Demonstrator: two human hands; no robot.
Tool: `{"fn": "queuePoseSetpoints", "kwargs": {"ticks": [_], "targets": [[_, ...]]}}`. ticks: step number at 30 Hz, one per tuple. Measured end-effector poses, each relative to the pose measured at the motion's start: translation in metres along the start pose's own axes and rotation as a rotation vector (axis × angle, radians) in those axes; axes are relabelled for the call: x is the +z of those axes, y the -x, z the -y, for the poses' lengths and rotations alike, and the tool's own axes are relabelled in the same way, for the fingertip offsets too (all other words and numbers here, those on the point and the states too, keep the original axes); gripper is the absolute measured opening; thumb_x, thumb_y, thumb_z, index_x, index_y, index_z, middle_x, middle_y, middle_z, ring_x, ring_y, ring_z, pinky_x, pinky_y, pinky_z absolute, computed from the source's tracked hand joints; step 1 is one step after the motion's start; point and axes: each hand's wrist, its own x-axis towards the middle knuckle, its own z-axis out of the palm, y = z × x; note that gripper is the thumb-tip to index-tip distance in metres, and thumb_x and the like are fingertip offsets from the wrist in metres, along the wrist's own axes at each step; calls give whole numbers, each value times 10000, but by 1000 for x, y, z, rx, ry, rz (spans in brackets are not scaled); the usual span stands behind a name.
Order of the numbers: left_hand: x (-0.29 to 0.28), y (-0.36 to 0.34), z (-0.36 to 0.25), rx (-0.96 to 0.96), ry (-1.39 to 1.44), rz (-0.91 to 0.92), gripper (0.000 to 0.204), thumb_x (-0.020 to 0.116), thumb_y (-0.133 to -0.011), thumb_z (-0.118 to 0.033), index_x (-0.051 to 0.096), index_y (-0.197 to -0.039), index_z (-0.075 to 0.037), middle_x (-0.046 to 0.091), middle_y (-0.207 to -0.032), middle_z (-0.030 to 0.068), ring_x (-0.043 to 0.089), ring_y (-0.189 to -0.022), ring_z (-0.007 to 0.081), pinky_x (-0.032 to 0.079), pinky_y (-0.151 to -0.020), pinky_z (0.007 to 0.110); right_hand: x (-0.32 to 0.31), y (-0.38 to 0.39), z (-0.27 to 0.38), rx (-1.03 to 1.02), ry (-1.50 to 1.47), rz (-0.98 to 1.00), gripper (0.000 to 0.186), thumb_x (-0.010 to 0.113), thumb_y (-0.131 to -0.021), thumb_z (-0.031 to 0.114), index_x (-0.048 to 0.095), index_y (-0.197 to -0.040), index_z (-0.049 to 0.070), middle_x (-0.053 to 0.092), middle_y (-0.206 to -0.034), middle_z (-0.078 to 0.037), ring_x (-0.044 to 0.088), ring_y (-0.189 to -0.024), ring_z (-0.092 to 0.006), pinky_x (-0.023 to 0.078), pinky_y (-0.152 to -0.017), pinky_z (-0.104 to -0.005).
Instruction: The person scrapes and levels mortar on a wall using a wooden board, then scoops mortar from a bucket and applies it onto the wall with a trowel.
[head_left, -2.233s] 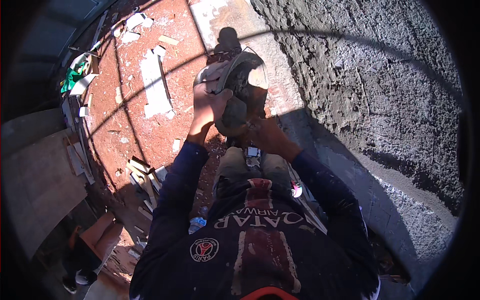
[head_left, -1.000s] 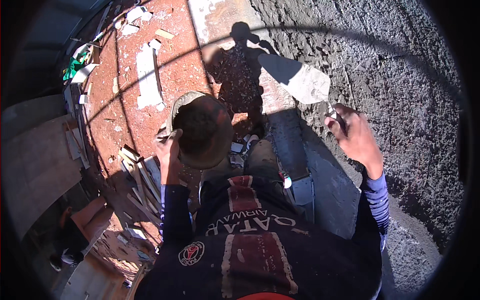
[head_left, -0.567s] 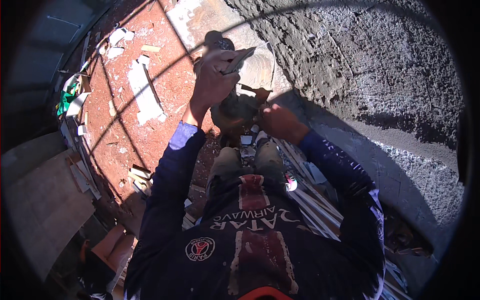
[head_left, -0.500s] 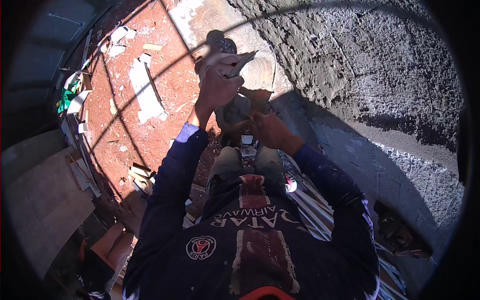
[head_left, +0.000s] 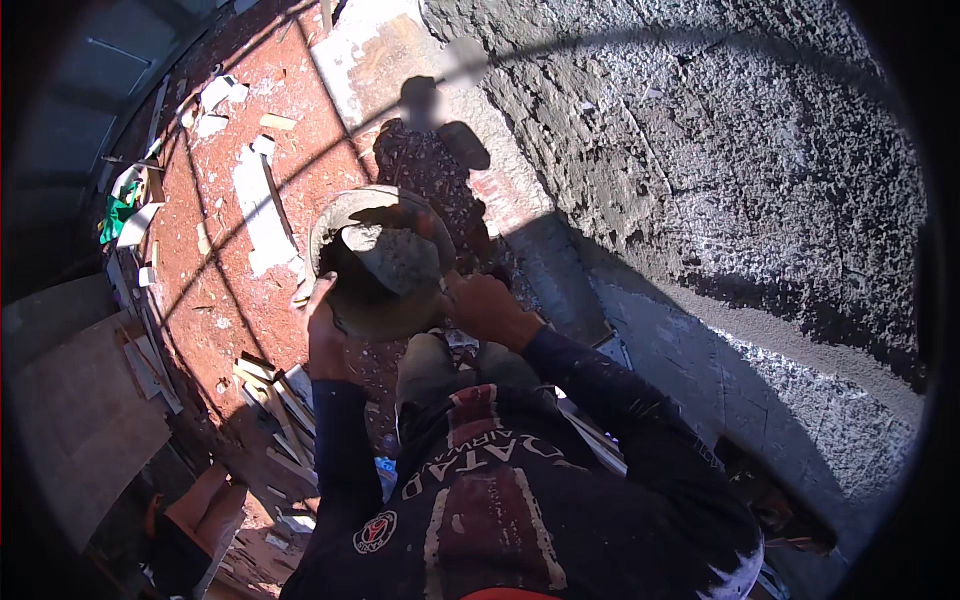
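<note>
Across the upper right of the frame, a rough plastered wall [head_left: 720, 150] curves; red ground [head_left: 230, 280] lies at left. At centre, a round mortar pan [head_left: 375, 265], mortar-laden, is gripped at its lower-left rim by the left hand [head_left: 322, 335]. The right hand [head_left: 485, 305], fingers closed on a trowel [head_left: 400, 255], is nearer the wall, blade across the pan. Half a second ago the pan was raised and tilted; now it sits lower and level.
</note>
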Motion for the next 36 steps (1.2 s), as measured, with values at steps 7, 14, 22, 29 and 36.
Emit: {"fn": "queuePoseSetpoints", "kwargs": {"ticks": [7,14,22,29,36], "targets": [[-75,42,21,212,-310,-312,168,627,-788,-132,673,-860,13,656,-805,69,606,-786,155,468,-742,292,-12,-48,-108,-318,-669,265,287,528,-899,250,575,-767,0,579,-619,-98,558,-526,-231,445,-519,-375],[-117,78,17,255,-476,-299,209,684,-799,-174,673,-902,7,654,-830,52,605,-762,154,471,-739,297,-212,-8,-258,177,-624,-310,226,510,-934,233,547,-784,68,490,-585,30,421,-454,-78,331,-418,-236],[-3,72,-7,201,-540,-151,128,729,-760,-142,691,-775,-21,563,-696,-37,460,-629,98,380,-603,253,-250,132,-62,213,-33,-217,293,618,-878,262,608,-965,-18,551,-631,-73,491,-532,-142,368,-513,-305],[78,58,-56,503,-818,545,151,667,-698,-96,683,-796,18,675,-772,78,601,-669,150,462,-619,298,-55,72,-16,-267,1052,-462,215,503,-881,209,652,-861,55,638,-908,-125,618,-766,-262,464,-575,-448],[139,73,-88,878,-700,956,169,639,-667,-109,682,-774,15,693,-960,82,630,-719,162,494,-646,291,7,60,-70,-437,892,-712,186,526,-851,169,517,-692,73,457,-640,-64,492,-526,-205,383,-457,-383]]}}
